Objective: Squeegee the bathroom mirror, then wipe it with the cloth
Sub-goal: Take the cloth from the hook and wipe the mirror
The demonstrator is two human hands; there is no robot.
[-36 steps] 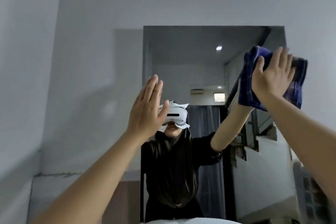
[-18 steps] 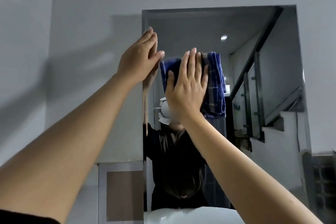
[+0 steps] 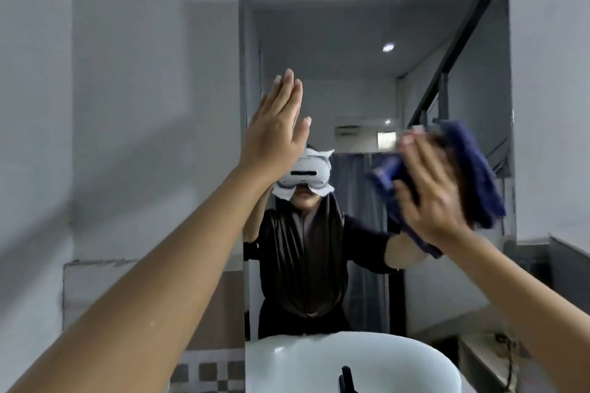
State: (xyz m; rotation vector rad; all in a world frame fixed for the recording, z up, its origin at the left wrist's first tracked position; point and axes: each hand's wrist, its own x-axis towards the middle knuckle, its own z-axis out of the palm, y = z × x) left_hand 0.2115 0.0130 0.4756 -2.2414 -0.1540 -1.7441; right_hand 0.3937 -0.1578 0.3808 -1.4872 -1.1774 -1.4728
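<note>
A tall rectangular mirror hangs on the grey wall straight ahead. My right hand presses a folded dark blue cloth flat against the glass at the mirror's right side, about mid-height; both are blurred by motion. My left hand is flat and empty, fingers together and pointing up, resting at the mirror's left edge. The glass reflects a person in dark clothes with a white headset. No squeegee is in view.
A white basin with a black tap sits right below the mirror. Grey wall spreads to the left, with checkered tiles low down. A ledge juts out at the right.
My right hand swept the cloth from the mirror's upper right to its upper middle, then down to the right side at mid-height. My left hand stayed flat near the left edge. The view tilted down.
</note>
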